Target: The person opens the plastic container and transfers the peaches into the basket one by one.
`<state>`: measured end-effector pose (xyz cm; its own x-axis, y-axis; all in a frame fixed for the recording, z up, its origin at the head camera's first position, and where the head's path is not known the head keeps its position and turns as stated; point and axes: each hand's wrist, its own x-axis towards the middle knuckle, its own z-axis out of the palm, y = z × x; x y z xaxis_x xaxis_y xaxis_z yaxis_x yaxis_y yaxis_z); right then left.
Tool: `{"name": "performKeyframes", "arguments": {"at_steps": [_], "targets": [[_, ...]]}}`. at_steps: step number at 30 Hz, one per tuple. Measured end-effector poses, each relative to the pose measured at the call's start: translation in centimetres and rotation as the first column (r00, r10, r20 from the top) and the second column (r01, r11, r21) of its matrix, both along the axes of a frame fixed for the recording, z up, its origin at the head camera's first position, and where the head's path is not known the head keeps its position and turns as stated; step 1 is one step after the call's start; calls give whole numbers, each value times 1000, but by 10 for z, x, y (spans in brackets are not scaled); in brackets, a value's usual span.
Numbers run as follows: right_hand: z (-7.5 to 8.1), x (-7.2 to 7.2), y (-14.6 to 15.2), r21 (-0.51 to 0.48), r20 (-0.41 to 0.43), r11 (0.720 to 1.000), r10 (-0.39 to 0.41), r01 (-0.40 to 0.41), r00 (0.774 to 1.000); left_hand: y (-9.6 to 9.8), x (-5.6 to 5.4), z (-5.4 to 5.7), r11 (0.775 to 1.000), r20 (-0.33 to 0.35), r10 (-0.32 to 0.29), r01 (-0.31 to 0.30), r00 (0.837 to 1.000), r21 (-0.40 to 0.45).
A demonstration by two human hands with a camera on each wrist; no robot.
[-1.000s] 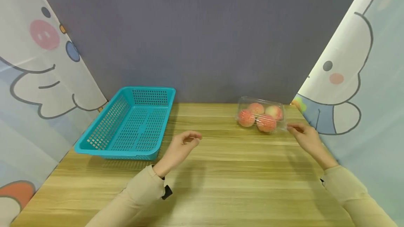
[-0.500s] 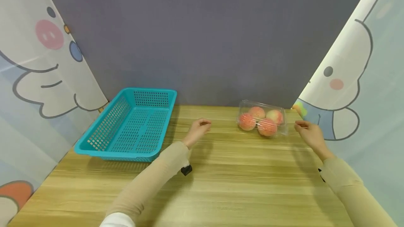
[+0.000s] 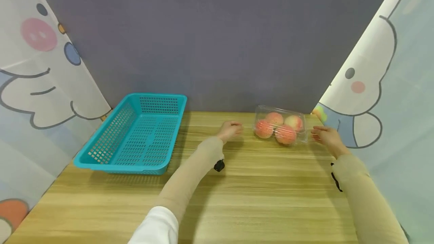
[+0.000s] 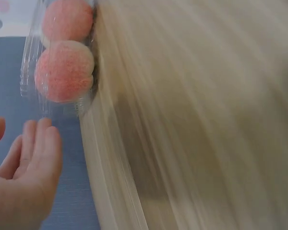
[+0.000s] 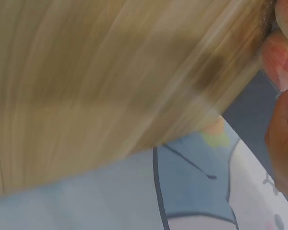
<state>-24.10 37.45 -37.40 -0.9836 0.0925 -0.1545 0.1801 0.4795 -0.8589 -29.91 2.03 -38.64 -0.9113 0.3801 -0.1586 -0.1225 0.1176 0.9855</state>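
A clear plastic box [image 3: 262, 110] with several pink-and-cream peaches [image 3: 285, 134] in it lies at the back right of the table. My left hand [image 3: 230, 130] is just left of the box, apart from it, holding nothing. In the left wrist view the fingers [image 4: 52, 148] of that hand are fairly straight and point at the box's end. On the box's other side is my right hand [image 3: 326, 138], fingers relaxed. The right wrist view shows my right hand [image 5: 283, 143] partly cut off, close to the box's end; whether a fingertip touches it I cannot tell.
A turquoise perforated basket [image 3: 150, 140] stands on the left of the wooden table [image 3: 264, 199]. Behind rises a dark grey panel [image 3: 217, 40]. Cartoon-printed curtains [image 3: 359, 59] border both sides.
My left hand has moved right and farther back, from beside the basket to near the box. My right hand stays by the box's right end, its fingers a little more spread. The box stays put.
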Motion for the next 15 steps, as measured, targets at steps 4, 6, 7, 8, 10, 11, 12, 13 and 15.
{"name": "performKeyframes", "arguments": {"at_steps": [4, 6, 7, 8, 10, 11, 12, 13, 15], "targets": [[-7, -10, -7, -47, 22, 999, -15, 16, 1000, 18, -24, -15, 998, 48, 59, -61, 997, 35], [-11, -13, -8, -27, 34, 999, -36, 37, 999, 31, -60, -55, 995, 36, 71, -73, 997, 65], [-13, -14, -7, -23, 42, 999, -48, 49, 998, 38, -77, -76, 994, 11, 68, -68, 998, 89], [-15, -15, -6, -26, 49, 998, -57, 59, 997, 45, -93, -95, 992, 13, 64, -65, 998, 112], [-18, -16, -5, -66, 60, 995, -73, 77, 996, 62, -120, -128, 989, 18, 79, -81, 997, 122], [-19, -17, -5, -94, 62, 992, -76, 82, 995, 69, -137, -148, 987, 22, 79, -81, 997, 141], [-21, -17, -5, -128, 63, 988, -83, 90, 995, 76, -146, -158, 984, 16, 84, -86, 996, 159], [-22, -18, -5, -155, 58, 983, -87, 95, 995, 82, -148, -160, 982, 25, 99, -102, 995, 158], [-23, -18, -6, -209, 46, 972, -101, 108, 994, 90, -144, -154, 981, 68, 131, -139, 989, 137]]}}
